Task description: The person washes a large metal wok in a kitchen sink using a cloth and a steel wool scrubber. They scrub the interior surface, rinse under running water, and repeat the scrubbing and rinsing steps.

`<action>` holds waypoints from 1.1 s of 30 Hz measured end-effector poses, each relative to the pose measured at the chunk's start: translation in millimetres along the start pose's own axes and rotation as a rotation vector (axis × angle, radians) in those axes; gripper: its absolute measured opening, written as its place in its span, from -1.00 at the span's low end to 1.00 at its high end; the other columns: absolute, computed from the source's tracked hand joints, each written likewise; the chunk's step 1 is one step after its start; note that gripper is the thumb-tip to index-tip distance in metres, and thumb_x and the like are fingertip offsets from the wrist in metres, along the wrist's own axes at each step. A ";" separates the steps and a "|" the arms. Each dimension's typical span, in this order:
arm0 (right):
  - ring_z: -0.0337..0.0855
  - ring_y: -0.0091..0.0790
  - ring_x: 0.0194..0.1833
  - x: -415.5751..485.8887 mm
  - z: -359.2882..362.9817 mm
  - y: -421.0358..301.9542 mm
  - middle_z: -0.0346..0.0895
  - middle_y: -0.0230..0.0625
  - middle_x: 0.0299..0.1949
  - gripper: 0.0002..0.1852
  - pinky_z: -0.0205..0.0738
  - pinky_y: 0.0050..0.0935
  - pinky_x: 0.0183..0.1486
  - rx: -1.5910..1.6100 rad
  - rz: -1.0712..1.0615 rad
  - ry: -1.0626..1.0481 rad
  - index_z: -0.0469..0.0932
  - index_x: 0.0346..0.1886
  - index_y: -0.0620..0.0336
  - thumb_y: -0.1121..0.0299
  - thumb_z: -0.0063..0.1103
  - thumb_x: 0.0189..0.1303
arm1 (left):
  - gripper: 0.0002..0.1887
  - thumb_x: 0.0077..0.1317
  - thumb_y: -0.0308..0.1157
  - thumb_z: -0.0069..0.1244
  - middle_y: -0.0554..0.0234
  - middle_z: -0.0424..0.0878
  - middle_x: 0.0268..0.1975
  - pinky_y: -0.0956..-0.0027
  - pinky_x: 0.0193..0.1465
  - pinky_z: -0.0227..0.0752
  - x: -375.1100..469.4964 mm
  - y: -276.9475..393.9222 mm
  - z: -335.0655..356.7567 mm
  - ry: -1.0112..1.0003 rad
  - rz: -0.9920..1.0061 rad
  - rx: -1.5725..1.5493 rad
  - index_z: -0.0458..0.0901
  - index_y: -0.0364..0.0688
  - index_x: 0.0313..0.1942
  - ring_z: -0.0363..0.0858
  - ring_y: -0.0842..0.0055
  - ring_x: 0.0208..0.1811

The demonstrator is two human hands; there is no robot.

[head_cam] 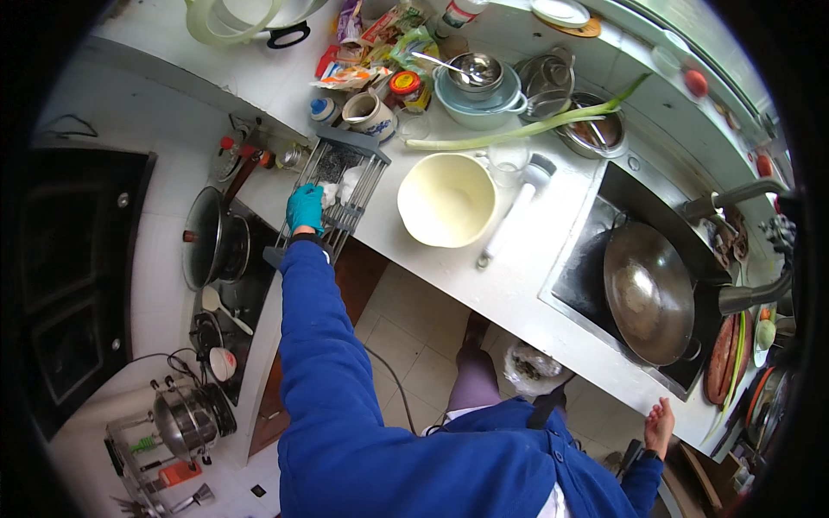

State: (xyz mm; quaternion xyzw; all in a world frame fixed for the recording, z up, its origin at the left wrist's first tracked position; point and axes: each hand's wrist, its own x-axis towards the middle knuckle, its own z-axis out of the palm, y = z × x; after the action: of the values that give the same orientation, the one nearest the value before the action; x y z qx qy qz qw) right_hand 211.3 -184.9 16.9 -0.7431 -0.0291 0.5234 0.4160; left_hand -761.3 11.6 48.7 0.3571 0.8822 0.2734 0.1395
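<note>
My left hand [306, 207], in a teal glove, is stretched out to a metal drain rack [355, 221] at the counter's left end. Its fingers curl down beside a crumpled white cloth or paper [329, 193]; whether they grip it is hidden. A second white piece [352, 181] and a dark mesh scourer [337, 165] lie in the same rack. Bare and empty, my right hand [659, 424] hangs by the counter's front edge with its fingers slightly apart. A cream plastic bowl [447, 201] stands on the counter, with a white-handled brush [511, 223] beside it.
A wok [649, 294] leans in the sink [579, 259] below the taps. A leek [518, 133] lies before blue-green bowls [479, 110]. Jars and food packets crowd the back. At left, a lidded pan [210, 239] sits on the stove; a lined bin [534, 369] stands below.
</note>
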 end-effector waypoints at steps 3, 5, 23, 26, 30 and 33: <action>0.40 -0.69 -0.60 -45.6 25.6 18.3 0.49 -0.58 -0.56 -0.83 0.18 -0.69 -0.60 -0.074 0.015 0.061 0.55 -0.25 0.01 0.16 0.19 0.36 | -0.29 0.10 0.07 0.23 -0.15 0.65 0.09 0.11 0.17 0.47 28.6 2.1 35.2 -0.167 -0.054 0.168 0.59 -0.28 0.13 0.61 0.06 0.14; 0.39 -0.69 -0.61 -70.6 38.1 18.5 0.49 -0.57 -0.57 -0.83 0.18 -0.68 -0.59 -0.097 -0.023 0.067 0.55 -0.25 0.01 0.16 0.18 0.36 | -0.10 -0.03 0.18 0.30 -0.16 0.55 0.21 0.05 0.23 0.44 36.1 3.2 59.9 -0.067 -0.075 0.403 0.50 -0.27 0.21 0.54 0.04 0.22; 0.22 -0.69 -0.66 -96.1 86.9 41.9 0.30 -0.62 -0.62 -0.79 0.06 -0.64 -0.65 -0.044 -0.070 -0.047 0.42 -0.39 0.02 0.28 0.04 0.44 | -0.56 0.47 -0.31 -0.15 0.14 0.56 0.06 0.23 0.13 0.46 -17.4 30.3 -53.1 -0.881 -0.051 -1.174 0.38 -0.30 0.28 0.57 0.35 -0.01; 0.25 -0.66 -0.62 -95.0 73.6 39.9 0.30 -0.56 -0.59 -0.81 0.10 -0.63 -0.60 0.043 -0.101 -0.038 0.42 -0.41 0.05 0.35 0.07 0.40 | -0.78 0.39 -0.44 -0.09 0.15 0.60 -0.17 0.34 -0.15 0.53 -52.5 105.2 -38.5 -0.885 -0.231 -1.112 0.52 -0.32 -0.02 0.62 0.42 -0.24; 0.41 -0.66 -0.56 -83.5 46.6 20.1 0.50 -0.49 -0.49 -0.83 0.28 -0.64 -0.52 0.011 -0.132 0.026 0.55 -0.19 0.12 0.24 0.18 0.35 | -0.91 0.36 -0.48 -0.07 0.22 0.59 -0.27 0.40 -0.25 0.50 -114.0 215.8 -6.2 -0.979 0.075 -0.801 0.49 -0.28 -0.18 0.61 0.46 -0.32; 0.44 -0.67 -0.54 -69.1 27.5 5.8 0.51 -0.49 -0.47 -0.82 0.32 -0.66 -0.49 0.019 -0.149 0.012 0.56 -0.19 0.13 0.23 0.16 0.37 | -0.97 0.33 -0.51 -0.05 0.28 0.59 -0.34 0.45 -0.32 0.47 -168.7 290.0 37.1 -1.034 0.481 -0.321 0.48 -0.25 -0.30 0.61 0.49 -0.37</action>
State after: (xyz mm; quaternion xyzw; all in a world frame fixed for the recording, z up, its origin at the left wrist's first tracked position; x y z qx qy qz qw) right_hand 155.9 -205.6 62.3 -0.7380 -0.0769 0.4867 0.4610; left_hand -465.2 79.3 195.9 0.6085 0.5416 0.2178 0.5375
